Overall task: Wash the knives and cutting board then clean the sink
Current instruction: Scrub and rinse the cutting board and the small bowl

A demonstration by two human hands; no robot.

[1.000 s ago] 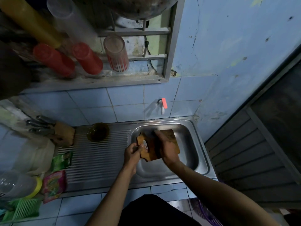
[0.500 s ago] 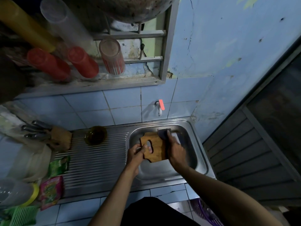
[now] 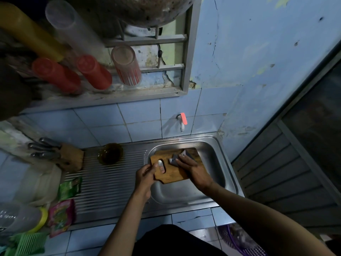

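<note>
A small wooden cutting board (image 3: 173, 174) lies flat over the steel sink (image 3: 217, 163). My left hand (image 3: 146, 174) grips its handle end, with a finger through the handle slot. My right hand (image 3: 193, 169) presses a dark grey sponge (image 3: 175, 159) onto the board's top face, fingers curled over it. Several grey-handled knives (image 3: 43, 147) stand in a wooden knife block (image 3: 71, 157) at the far left of the drainboard. The board covers the sink's back left part.
A tap (image 3: 182, 122) with a red lever sticks out of the blue tiles above the sink. A dark glass bowl (image 3: 110, 153) sits on the ribbed drainboard (image 3: 110, 182). Soap sachets (image 3: 69, 188) and plastic containers crowd the left counter. Cups hang overhead.
The board has tipped from a tilted hold to lying flatter. My right hand with the sponge slid from the board's far right edge towards its middle.
</note>
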